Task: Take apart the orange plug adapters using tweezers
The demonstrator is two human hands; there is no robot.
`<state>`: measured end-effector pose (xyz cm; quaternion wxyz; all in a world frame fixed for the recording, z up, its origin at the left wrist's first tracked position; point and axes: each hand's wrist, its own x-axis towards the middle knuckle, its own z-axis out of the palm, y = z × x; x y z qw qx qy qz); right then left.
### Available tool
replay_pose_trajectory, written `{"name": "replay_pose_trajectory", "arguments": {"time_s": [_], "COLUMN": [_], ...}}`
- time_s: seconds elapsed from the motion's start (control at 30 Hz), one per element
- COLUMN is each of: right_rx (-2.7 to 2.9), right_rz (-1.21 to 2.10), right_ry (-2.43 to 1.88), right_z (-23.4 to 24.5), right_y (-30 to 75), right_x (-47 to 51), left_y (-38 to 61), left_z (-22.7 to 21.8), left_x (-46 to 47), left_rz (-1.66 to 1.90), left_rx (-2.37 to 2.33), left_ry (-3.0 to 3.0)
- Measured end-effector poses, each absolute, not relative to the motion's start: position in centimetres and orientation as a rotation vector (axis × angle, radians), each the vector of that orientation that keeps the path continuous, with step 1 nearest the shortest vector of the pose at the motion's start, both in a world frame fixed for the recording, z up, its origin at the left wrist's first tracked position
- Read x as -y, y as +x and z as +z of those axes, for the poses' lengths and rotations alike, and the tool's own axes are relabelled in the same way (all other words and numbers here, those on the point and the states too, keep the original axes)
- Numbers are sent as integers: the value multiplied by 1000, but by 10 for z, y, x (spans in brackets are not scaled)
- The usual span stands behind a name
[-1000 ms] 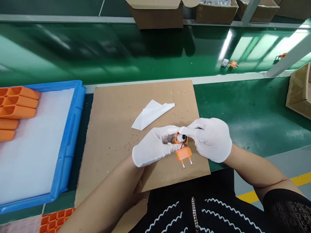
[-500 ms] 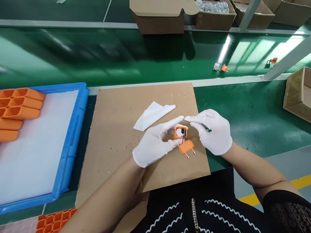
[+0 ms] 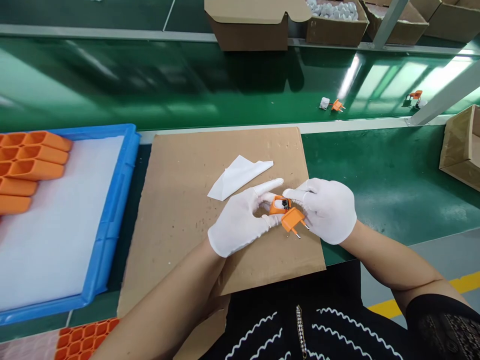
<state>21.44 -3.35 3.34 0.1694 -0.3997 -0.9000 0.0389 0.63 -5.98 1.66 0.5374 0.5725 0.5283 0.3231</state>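
My left hand (image 3: 243,220), in a white glove, grips a small orange plastic housing (image 3: 276,205) between thumb and fingers. The housing's open side shows dark parts inside. An orange plug piece with two metal pins (image 3: 293,220) hangs at its lower right, pins pointing down and right. My right hand (image 3: 326,207), also gloved, is closed, with thumb and forefinger pinched at the housing's right edge beside the plug piece. Whatever lies between those fingertips is hidden. A folded white sheet (image 3: 240,176) rests on the cardboard (image 3: 180,200) beyond my left hand.
On the left, a blue tray (image 3: 127,165) carries stacked orange housings (image 3: 37,155). More orange pieces (image 3: 86,340) sit at the lower left. A white-and-orange plug assembly (image 3: 337,105) lies behind the rail. Cardboard boxes (image 3: 251,37) line the back; another box (image 3: 459,145) stands right.
My right hand has moved down and left, bringing its fingertips to the housing's edge. The plug piece has shifted up and right. The view has moved slightly.
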Motion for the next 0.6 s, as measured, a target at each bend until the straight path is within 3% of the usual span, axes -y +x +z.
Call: {"name": "replay_pose_trajectory", "arguments": {"time_s": [0.6], "right_rx": [2242], "right_rz": [67], "right_ry": [-1105], "right_z": [19], "right_y": [213], "right_x": [33], "left_y": [8], "left_z": [16], "left_x": [62], "left_rz": [755], "left_rx": [-1271], "left_ry": [1373]}}
